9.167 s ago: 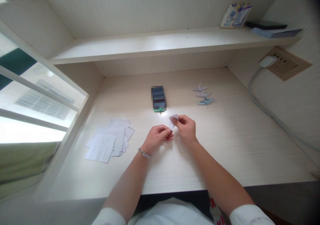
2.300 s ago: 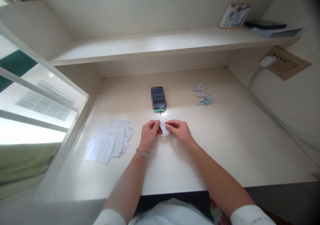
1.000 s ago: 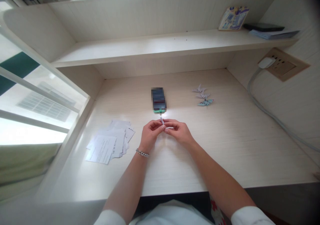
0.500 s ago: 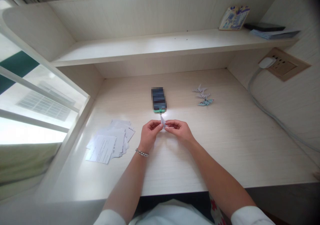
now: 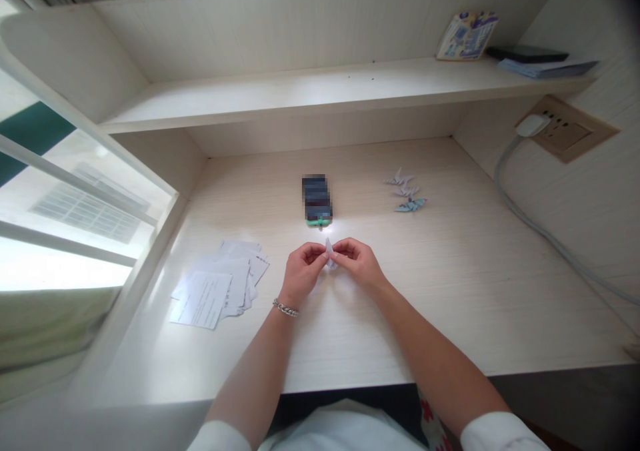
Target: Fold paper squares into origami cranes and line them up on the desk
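Observation:
A small piece of folded white paper (image 5: 329, 246) is pinched between my two hands, just below the phone. My left hand (image 5: 302, 269), with a chain bracelet at the wrist, grips its left side with thumb and fingertips. On the other side, my right hand (image 5: 361, 262) holds it the same way. The paper's pointed top rises between the fingertips, and its lower part spreads under my thumbs; the fingers hide some of its folds. Beyond the hands lies a phone (image 5: 317, 199) with a green edge, its screen blurred.
Several cut paper sheets (image 5: 203, 297) lie in a loose pile at the left. Small folded paper figures, two whitish and one blue (image 5: 411, 205), stand at the back right. A cable (image 5: 530, 221) runs down from the wall socket (image 5: 570, 131). The shelf (image 5: 280, 97) overhangs the desk's back.
The folded paper has turned in my fingers: its tip, which leaned up-left toward the phone, now stands more upright and lower, with the paper spreading wider below. Both hands stay nearly in place.

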The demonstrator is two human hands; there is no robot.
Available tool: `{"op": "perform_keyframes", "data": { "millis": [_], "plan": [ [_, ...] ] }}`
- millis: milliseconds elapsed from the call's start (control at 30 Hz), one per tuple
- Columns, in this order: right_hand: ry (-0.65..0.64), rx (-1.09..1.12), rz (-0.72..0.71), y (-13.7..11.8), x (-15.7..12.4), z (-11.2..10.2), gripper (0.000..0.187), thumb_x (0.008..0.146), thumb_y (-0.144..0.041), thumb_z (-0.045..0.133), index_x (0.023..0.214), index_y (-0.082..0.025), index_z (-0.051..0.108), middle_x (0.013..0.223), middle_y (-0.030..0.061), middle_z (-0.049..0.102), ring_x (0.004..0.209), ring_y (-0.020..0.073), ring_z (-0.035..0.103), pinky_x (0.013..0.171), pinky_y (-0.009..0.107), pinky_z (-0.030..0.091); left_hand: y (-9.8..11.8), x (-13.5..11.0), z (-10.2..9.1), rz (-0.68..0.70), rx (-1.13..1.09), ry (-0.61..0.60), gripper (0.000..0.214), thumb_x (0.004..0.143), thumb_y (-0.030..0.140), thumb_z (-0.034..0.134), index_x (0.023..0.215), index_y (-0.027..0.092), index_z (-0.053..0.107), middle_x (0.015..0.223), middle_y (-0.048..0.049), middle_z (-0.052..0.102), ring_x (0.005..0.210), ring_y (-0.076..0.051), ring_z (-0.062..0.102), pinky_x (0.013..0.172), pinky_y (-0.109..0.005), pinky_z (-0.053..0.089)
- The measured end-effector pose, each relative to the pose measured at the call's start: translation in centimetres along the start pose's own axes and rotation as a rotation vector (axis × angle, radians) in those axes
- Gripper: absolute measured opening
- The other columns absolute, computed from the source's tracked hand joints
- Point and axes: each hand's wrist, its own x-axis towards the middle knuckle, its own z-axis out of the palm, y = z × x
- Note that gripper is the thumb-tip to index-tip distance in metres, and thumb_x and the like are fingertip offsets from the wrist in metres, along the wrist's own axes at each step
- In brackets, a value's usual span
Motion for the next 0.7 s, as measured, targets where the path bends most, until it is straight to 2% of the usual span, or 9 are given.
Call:
{"op": "perform_keyframes", "data": {
  "millis": [333, 700],
  "plan": [
    [-0.002, -0.102, -0.062, 0.00, -0.32, 0.39, 0.022, 0.071, -0.035, 0.068, 0.081, -0.016, 0.069, 0.082, 0.0072, 0.070, 0.076, 0.0196, 0.064, 0.071, 0.031, 0.052, 0.21, -0.05, 0.45, 0.066, 0.030, 0.098, 0.019, 0.074, 0.032, 0.066, 0.083, 0.015, 0.062, 0.083, -0.0047, 0.064, 0.078, -0.015, 0.060, 0.072, -0.027, 0.048],
    [0.014, -0.108, -0.125, 0.06, -0.49, 0.77, 0.016, 0.075, -0.028, 0.064, 0.086, -0.017, 0.068, 0.085, 0.0069, 0.070, 0.079, 0.0191, 0.065, 0.073, 0.031, 0.052, 0.02, 0.01, 0.48, 0.079, 0.020, 0.134, 0.019, 0.074, 0.031, 0.067, 0.082, 0.014, 0.063, 0.080, -0.0048, 0.066, 0.074, -0.014, 0.060, 0.069, -0.026, 0.048]
  ]
}}
